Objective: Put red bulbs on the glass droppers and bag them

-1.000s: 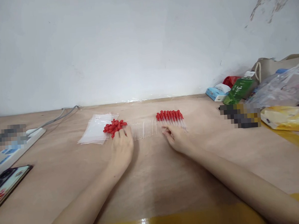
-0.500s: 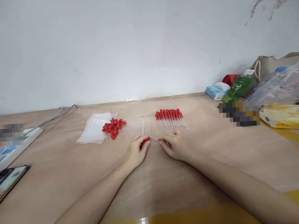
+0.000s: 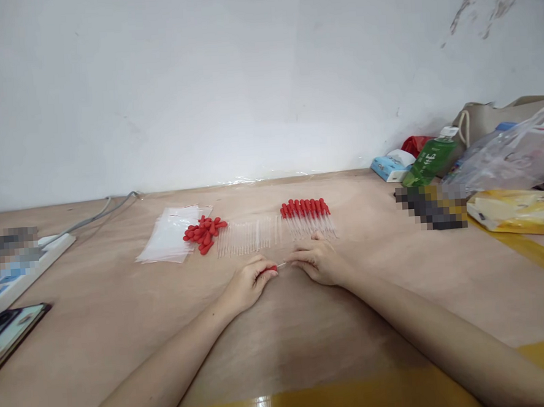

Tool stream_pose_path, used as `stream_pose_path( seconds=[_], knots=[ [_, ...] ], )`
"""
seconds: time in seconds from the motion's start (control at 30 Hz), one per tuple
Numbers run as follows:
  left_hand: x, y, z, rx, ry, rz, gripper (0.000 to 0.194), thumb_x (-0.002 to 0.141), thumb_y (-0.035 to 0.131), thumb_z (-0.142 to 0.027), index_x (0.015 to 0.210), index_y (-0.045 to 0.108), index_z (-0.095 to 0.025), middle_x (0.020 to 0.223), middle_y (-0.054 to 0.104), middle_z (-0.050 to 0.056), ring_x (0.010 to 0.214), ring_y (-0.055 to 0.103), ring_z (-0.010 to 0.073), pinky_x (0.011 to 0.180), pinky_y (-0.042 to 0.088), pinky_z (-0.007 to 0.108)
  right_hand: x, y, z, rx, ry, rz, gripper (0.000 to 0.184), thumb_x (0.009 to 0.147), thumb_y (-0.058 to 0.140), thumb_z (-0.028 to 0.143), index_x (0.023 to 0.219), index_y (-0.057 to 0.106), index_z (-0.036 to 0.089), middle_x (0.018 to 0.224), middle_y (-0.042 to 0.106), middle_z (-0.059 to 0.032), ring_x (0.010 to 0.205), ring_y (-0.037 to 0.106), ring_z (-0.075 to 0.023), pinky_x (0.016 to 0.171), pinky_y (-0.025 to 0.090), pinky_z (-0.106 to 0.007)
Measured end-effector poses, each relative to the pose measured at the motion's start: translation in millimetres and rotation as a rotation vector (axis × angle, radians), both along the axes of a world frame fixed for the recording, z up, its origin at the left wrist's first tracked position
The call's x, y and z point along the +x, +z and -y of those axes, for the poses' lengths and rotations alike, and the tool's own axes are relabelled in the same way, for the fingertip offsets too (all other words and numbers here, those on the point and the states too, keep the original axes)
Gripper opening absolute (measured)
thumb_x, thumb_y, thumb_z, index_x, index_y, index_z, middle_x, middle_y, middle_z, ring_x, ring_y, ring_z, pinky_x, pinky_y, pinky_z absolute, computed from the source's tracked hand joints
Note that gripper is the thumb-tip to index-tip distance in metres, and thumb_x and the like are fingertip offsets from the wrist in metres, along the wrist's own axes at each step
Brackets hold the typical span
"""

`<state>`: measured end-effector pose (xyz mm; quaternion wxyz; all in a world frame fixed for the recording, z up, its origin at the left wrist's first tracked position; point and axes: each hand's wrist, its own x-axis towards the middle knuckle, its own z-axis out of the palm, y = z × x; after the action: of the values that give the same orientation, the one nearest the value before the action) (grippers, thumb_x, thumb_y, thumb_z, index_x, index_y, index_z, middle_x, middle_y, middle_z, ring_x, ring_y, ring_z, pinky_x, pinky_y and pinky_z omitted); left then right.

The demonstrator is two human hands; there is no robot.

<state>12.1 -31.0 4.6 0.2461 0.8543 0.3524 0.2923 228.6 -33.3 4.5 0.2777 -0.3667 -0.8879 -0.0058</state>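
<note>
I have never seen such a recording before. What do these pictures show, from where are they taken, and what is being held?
There is no machine here, only a person's two bare hands. Every picture comes from one camera worn on the person's head, looking forward and down. The left hand holds a red bulb; the right hand holds a thin clear tube pointing toward it. Whether the two are joined is too small to tell.

On the table, beyond the hands, from left to right, lie clear bags, a pile of red bulbs, a row of clear tubes and a row of tubes with red bulbs on their ends. Farther right is a green bottle.
</note>
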Motion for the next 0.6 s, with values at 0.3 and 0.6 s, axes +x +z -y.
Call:
stream_pose_path(
  seconds=[0.3, 0.6],
  knots=[
    [1.1, 1.7, 2.2, 0.104, -0.056, -0.111, 0.020, 0.087, 0.042, -0.027, 0.082, 0.058, -0.015, 0.076, 0.054, 0.003, 0.074, 0.051, 0.0142, 0.069, 0.041, 0.026, -11.8, -3.2, 8.3, 0.033, -0.005, 0.035, 0.023, 0.085, 0.038, 0.020, 0.082, 0.061, 0.017, 0.068, 0.060, -0.0015, 0.056, 0.042, -0.0101, 0.064, 0.019, -0.029],
    [-5.3, 4.2, -7.9, 0.164, -0.012, -0.108, 0.021, 0.083, 0.049, -0.031, 0.098, 0.056, -0.018, 0.088, 0.056, 0.004, 0.081, 0.052, 0.0157, 0.072, 0.042, 0.028, -15.8, 9.9, 4.4, -0.062, -0.060, 0.139, 0.024, 0.087, 0.037, 0.025, 0.079, 0.059, 0.017, 0.078, 0.064, -0.0041, 0.069, 0.050, -0.0133, 0.070, 0.022, -0.030]
  ],
)
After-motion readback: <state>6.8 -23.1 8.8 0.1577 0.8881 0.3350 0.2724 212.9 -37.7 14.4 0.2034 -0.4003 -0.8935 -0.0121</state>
